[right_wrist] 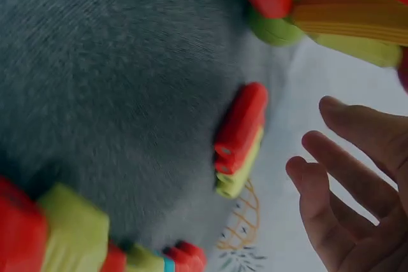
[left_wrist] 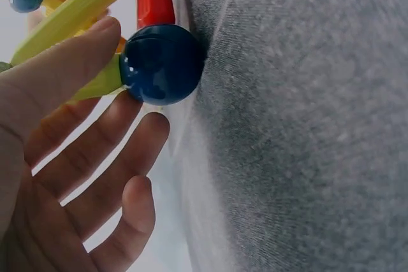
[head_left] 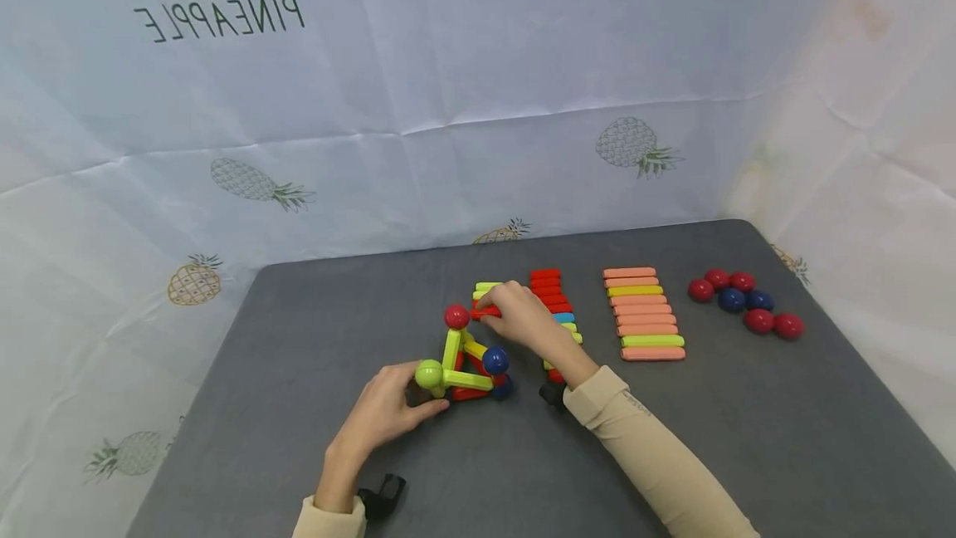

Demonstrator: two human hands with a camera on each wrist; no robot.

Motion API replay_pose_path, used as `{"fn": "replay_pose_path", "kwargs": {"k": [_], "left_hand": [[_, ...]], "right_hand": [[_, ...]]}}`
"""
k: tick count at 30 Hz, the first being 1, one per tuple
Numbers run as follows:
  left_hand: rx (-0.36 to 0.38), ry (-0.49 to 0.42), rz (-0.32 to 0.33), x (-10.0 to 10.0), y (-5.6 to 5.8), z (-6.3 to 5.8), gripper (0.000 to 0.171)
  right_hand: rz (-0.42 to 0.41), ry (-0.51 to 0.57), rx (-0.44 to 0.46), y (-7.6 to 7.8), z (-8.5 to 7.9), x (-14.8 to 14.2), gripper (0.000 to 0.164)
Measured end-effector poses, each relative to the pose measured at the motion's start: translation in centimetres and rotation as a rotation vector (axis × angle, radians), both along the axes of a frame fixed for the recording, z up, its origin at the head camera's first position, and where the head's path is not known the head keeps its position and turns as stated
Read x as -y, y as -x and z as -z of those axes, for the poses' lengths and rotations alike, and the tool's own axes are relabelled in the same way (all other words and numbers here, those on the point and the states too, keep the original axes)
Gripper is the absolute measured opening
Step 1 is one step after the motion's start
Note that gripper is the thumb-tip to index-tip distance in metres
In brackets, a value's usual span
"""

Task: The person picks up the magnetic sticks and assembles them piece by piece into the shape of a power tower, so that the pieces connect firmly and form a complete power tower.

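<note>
A frame of coloured magnetic building sticks and balls (head_left: 468,380) stands on the grey table. A red ball (head_left: 457,316) tops it, and a lime ball (head_left: 429,374) marks its left corner. My left hand (head_left: 384,409) holds that corner, with the thumb along a yellow-green stick (left_wrist: 83,14) and the fingers behind, close to a dark blue ball (left_wrist: 162,65). My right hand (head_left: 520,318) hovers at a small group of red and yellow-green sticks (right_wrist: 241,128) behind the frame. In the right wrist view its fingers are loosely bent, apart from those sticks, with nothing between them.
A column of mixed sticks (head_left: 548,289), partly behind the right forearm, lies right of the frame. Farther right are a row of salmon and yellow sticks (head_left: 644,310) and several red and blue balls (head_left: 732,300). A pineapple-print cloth (head_left: 433,181) hangs behind the table.
</note>
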State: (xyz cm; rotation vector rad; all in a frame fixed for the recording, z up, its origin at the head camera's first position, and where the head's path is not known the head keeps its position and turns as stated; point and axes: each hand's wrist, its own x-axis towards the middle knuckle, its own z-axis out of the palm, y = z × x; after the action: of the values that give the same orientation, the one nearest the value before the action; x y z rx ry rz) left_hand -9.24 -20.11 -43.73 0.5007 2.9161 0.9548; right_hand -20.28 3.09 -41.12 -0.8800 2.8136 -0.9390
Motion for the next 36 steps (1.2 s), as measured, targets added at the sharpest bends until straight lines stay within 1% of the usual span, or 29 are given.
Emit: {"fn": "replay_pose_path", "kwargs": {"k": [4,8,10,15,19,22,25,27,30,33,36], "left_hand": [[-0.012,-0.008,0.004,0.0,0.0,0.1,0.028],[-0.016,-0.017,0.012,-0.1,0.0,0.1,0.028],[-0.013,-0.023,0.014,-0.1,0.0,0.2,0.027],[-0.016,-0.030,0.008,-0.1,0.0,0.1,0.023],[-0.021,-0.039,0.008,-0.2,-0.1,-0.2,0.026],[-0.047,-0.062,-0.008,-0.1,-0.3,-0.6,0.032],[-0.112,-0.095,-0.025,0.0,-0.5,-1.1,0.039],[-0.167,-0.112,-0.028,0.0,-0.7,-1.4,0.041],[-0.234,-0.141,-0.015,-0.1,-0.7,-1.8,0.040],[-0.258,-0.160,-0.004,-0.2,-0.8,-2.0,0.035],[-0.257,-0.167,0.001,-0.2,-0.8,-2.1,0.031]], "right_hand": [[-0.011,-0.062,0.030,0.7,0.6,0.7,0.019],[0.004,-0.135,0.058,1.0,1.0,0.9,0.021],[0.008,-0.154,0.076,1.0,1.2,0.9,0.021],[0.016,-0.163,0.063,1.1,1.7,1.0,0.018],[0.041,-0.194,0.035,1.0,2.2,1.2,0.020],[0.060,-0.206,0.027,1.0,2.4,1.2,0.018],[0.064,-0.199,0.048,1.0,2.5,1.1,0.014],[0.062,-0.190,0.064,0.9,2.3,1.0,0.013],[0.057,-0.160,0.075,0.7,1.6,0.5,0.016],[0.038,-0.100,0.053,0.3,0.4,-0.2,0.021],[-0.009,-0.009,0.014,-0.4,-1.1,-0.9,0.023]]}}
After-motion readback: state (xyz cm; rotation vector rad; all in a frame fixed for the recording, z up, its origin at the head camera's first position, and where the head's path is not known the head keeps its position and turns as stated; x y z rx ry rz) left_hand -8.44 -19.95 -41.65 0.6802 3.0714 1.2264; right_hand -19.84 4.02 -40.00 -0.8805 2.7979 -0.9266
